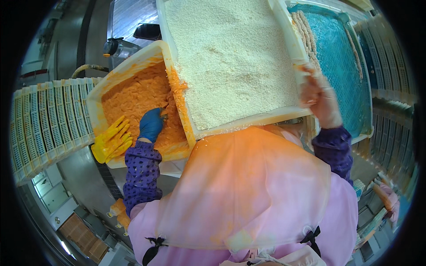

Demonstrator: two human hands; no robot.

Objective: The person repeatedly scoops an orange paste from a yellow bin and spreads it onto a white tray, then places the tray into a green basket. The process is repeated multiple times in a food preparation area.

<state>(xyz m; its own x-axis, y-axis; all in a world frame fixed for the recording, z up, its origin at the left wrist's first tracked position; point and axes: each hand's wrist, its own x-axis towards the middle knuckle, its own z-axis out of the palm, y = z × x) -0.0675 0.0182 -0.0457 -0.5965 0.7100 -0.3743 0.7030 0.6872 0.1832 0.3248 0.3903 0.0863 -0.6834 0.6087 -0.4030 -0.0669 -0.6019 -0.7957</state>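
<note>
My left hand [151, 124], in a blue glove, is down in the orange paste-like mixture [133, 89] inside a white plastic tub [95, 108]; its fingers are partly hidden. My right hand [318, 94] is blurred over the edge between a large white tray [229, 131] of pale crumbs [233, 66] and a tray lined with teal mesh [342, 66]. The right fingers look bent and smeared with orange; whether they hold anything is unclear. Pale, crumb-coated strips [304, 35] lie along the mesh tray's left side, and another thin strip [354, 55] lies at its right.
A yellow rubber glove [113, 141] lies over the tub's lower left corner. Stacked slatted plastic trays [50, 123] stand at left, more trays [386, 56] at right. A bottle [121, 50] and a black phone [147, 31] rest on the metal table. Another person [387, 199] is at lower right.
</note>
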